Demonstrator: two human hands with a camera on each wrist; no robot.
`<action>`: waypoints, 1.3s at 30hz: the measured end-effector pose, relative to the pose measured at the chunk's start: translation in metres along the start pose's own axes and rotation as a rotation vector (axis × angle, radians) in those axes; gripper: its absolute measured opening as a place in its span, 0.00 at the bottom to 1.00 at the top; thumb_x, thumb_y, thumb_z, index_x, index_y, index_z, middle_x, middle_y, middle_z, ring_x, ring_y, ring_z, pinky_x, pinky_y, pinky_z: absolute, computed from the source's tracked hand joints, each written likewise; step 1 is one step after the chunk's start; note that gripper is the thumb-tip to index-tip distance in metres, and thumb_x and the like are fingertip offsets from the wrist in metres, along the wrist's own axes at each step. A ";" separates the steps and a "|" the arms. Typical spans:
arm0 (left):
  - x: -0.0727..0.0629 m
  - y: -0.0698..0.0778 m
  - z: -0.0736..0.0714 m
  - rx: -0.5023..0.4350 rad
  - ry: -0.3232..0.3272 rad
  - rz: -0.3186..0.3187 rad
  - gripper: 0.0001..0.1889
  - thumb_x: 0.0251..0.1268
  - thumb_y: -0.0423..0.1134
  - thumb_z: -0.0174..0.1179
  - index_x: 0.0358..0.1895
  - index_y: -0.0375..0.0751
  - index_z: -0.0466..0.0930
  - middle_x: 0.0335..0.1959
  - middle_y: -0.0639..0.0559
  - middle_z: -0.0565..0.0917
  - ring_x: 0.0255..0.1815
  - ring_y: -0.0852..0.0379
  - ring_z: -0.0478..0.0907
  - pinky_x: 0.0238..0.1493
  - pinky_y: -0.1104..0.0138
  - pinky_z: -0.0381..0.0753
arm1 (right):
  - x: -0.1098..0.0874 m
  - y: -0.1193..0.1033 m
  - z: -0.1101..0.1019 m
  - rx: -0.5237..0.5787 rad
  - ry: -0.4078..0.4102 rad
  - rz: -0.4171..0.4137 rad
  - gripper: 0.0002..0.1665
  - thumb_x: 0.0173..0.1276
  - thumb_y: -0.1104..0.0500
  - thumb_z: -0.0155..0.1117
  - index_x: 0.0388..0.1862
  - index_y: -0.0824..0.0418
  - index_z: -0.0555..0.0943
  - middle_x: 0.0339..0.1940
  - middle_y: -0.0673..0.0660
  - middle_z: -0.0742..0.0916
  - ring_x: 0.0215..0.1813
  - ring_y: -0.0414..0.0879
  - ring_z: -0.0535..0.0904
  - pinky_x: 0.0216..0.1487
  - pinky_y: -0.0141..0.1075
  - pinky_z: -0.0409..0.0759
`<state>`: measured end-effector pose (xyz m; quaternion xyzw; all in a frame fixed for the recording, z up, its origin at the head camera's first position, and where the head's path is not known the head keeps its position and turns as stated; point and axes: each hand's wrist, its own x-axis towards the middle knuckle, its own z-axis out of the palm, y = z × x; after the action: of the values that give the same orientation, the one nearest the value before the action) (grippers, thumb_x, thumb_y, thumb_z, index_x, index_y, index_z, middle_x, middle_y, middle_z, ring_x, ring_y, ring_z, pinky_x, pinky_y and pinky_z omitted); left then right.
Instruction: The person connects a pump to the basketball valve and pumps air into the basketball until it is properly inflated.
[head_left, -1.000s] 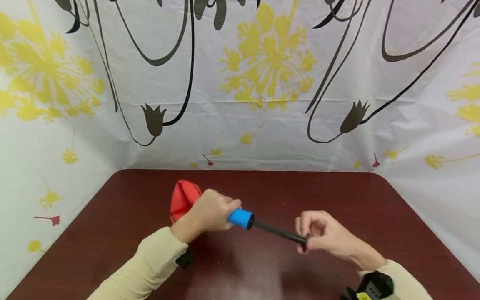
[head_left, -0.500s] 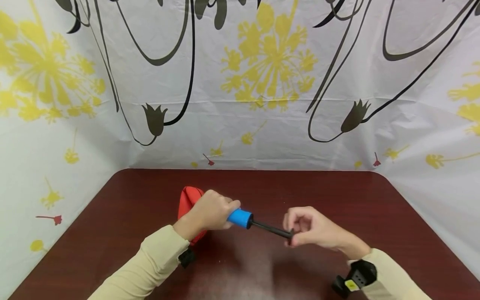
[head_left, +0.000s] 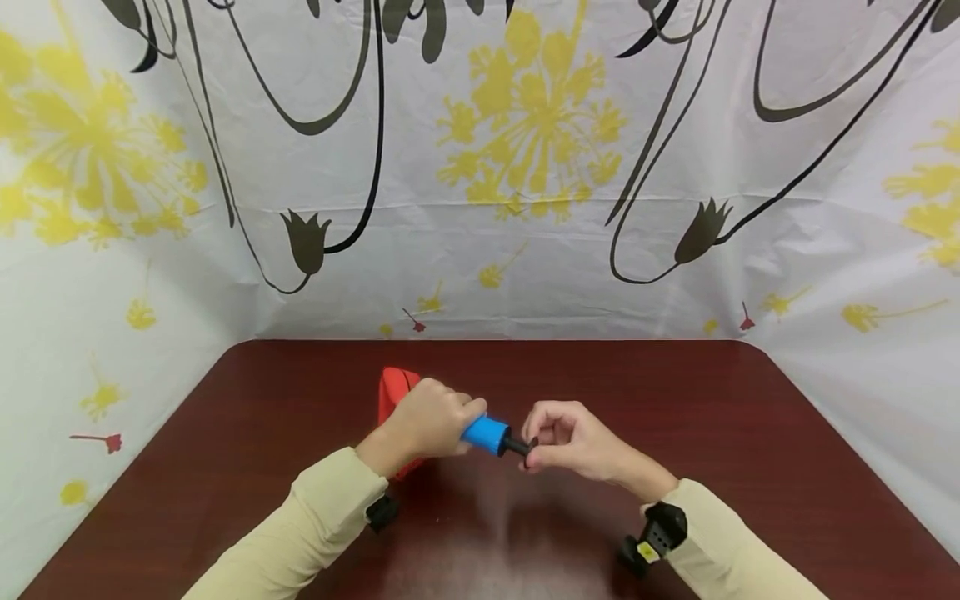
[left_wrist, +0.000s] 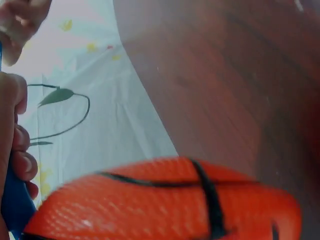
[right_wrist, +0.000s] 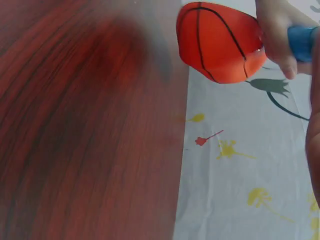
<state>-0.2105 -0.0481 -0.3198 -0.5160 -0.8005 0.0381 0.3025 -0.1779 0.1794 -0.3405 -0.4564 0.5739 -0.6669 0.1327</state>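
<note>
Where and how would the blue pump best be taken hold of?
Probably round its blue barrel, from above and the person's left, where the left hand grips it: a thick, straight cylinder suits wrapped fingers. The black rod is thinner, and the right hand pinches its end, so that side is taken.

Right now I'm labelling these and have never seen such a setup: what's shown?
There is no robot, only a person working bare-handed. The wide picture is from a head camera, the next two from left and right wrist cameras. The left hand has a blue cylinder in its grip; the right hand pinches the end of the black rod emerging from it. Beside the left hand is a misshapen red ball with black lines. Below is a red-brown table; I can't tell whether the ball touches it.
</note>
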 end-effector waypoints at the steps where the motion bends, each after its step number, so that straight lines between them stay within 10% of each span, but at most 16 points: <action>1: -0.001 0.000 0.000 0.005 -0.002 0.007 0.14 0.40 0.49 0.64 0.24 0.46 0.71 0.12 0.57 0.71 0.10 0.64 0.63 0.14 0.74 0.63 | -0.001 -0.001 0.001 0.004 0.000 0.025 0.08 0.56 0.72 0.58 0.29 0.73 0.68 0.33 0.53 0.78 0.34 0.43 0.81 0.33 0.36 0.79; 12: -0.013 -0.013 -0.002 -0.037 0.033 -0.030 0.16 0.35 0.47 0.67 0.24 0.45 0.70 0.14 0.57 0.74 0.11 0.64 0.67 0.15 0.72 0.67 | -0.042 -0.025 -0.017 0.145 -0.149 -0.057 0.11 0.58 0.70 0.57 0.27 0.72 0.63 0.26 0.65 0.75 0.34 0.45 0.80 0.27 0.36 0.77; 22: 0.001 -0.005 0.000 -0.066 0.034 -0.064 0.15 0.38 0.47 0.66 0.23 0.45 0.70 0.11 0.58 0.71 0.10 0.64 0.65 0.14 0.74 0.64 | 0.011 0.002 0.003 0.039 0.009 -0.088 0.11 0.59 0.67 0.58 0.27 0.72 0.65 0.31 0.54 0.79 0.31 0.41 0.80 0.30 0.35 0.79; 27: -0.004 -0.005 0.000 -0.069 0.017 -0.011 0.15 0.39 0.49 0.65 0.25 0.45 0.71 0.12 0.58 0.71 0.10 0.65 0.64 0.15 0.75 0.64 | -0.002 -0.008 0.005 0.068 0.014 -0.004 0.08 0.56 0.71 0.59 0.28 0.70 0.68 0.32 0.52 0.78 0.32 0.40 0.80 0.32 0.33 0.78; 34: -0.015 -0.017 0.000 -0.064 0.013 -0.044 0.16 0.36 0.47 0.67 0.24 0.45 0.69 0.13 0.57 0.73 0.11 0.64 0.66 0.14 0.73 0.67 | -0.036 -0.020 -0.017 0.227 -0.119 -0.089 0.08 0.60 0.70 0.55 0.30 0.70 0.65 0.27 0.62 0.74 0.34 0.45 0.79 0.30 0.33 0.77; 39: -0.009 -0.016 0.001 -0.051 -0.007 -0.038 0.16 0.39 0.48 0.65 0.25 0.45 0.69 0.13 0.57 0.73 0.11 0.64 0.66 0.14 0.74 0.65 | -0.019 -0.003 -0.016 0.211 -0.045 -0.104 0.08 0.61 0.67 0.54 0.30 0.70 0.65 0.29 0.57 0.77 0.34 0.43 0.79 0.30 0.30 0.76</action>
<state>-0.2212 -0.0625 -0.3187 -0.5081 -0.8120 0.0137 0.2871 -0.1781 0.2038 -0.3459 -0.4839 0.4728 -0.7192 0.1582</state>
